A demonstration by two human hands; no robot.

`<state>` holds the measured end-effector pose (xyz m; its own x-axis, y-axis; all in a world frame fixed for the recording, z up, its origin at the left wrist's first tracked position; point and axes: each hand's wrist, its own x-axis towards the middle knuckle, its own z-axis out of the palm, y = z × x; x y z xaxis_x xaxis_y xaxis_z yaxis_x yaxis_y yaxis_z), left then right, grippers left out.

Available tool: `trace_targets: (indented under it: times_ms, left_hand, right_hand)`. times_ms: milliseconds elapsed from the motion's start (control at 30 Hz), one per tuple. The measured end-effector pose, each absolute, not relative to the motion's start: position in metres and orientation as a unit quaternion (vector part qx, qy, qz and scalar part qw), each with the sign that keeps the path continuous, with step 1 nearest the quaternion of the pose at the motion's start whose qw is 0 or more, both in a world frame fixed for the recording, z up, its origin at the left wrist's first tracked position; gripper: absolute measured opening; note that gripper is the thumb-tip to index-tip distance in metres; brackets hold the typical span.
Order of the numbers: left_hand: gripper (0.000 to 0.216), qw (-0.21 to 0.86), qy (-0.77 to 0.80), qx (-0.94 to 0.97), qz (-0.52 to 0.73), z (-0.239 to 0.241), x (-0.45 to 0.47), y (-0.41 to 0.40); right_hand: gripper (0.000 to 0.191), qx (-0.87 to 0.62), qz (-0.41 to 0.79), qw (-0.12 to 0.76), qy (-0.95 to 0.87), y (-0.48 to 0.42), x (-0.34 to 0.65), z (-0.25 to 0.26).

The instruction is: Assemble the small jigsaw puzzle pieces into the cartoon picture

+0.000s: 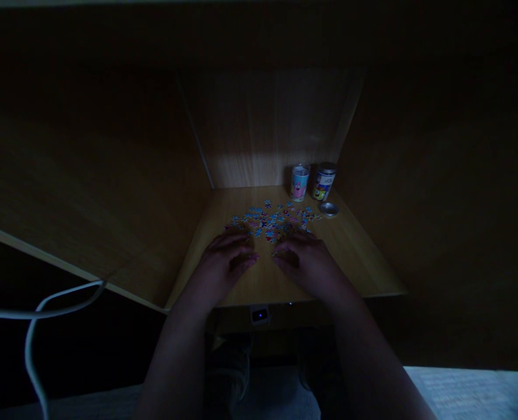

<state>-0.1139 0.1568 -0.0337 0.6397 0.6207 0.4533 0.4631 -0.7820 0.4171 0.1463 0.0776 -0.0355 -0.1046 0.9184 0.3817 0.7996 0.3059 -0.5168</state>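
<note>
Dim wooden desk (355,256), closed in by dark booth walls. The left hand (228,259) and right hand (306,261) lie flat, palms down, fingers stretched, gripping nothing. Their fingertips reach the near edge of the scattered puzzle pieces (272,220). Far right stand a pink tin (300,182) and a blue tin (324,182), with a round lid (329,209) just beside them.

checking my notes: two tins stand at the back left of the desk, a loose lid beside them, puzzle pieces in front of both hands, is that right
Not quite. The head view shows the pink tin and the dark tin at the back right of the desk, not the back left. The rest holds: the lid lies beside them, and the puzzle pieces spread in front of the left hand and right hand.
</note>
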Motion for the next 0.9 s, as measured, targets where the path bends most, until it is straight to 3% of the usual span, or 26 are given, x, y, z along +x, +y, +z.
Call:
trace_targets:
  times_ms: [133,333,533,733,900]
  left_hand:
    - [0.01,0.122,0.303,0.893,0.31,-0.036,-0.112,0.156]
    - [0.03,0.071,0.349,0.862,0.361,-0.037,-0.11,0.152]
    - [0.005,0.056,0.34,0.883,0.319,-0.03,-0.108,0.146]
    - [0.038,0.098,0.277,0.91,0.291,-0.032,-0.108,0.152]
    - [0.04,0.102,0.277,0.904,0.31,-0.031,-0.107,0.151]
  right_hand:
    - [0.004,-0.583,0.091,0.325,-0.739,0.079,0.146,-0.037]
    - [0.019,-0.563,0.076,0.336,-0.751,0.08,0.144,-0.038]
    - [0.017,-0.573,0.062,0.338,-0.744,0.079,0.141,-0.037]
    - [0.022,-0.554,0.074,0.335,-0.759,0.079,0.141,-0.035]
    - [0.022,-0.544,0.077,0.333,-0.766,0.078,0.14,-0.035]
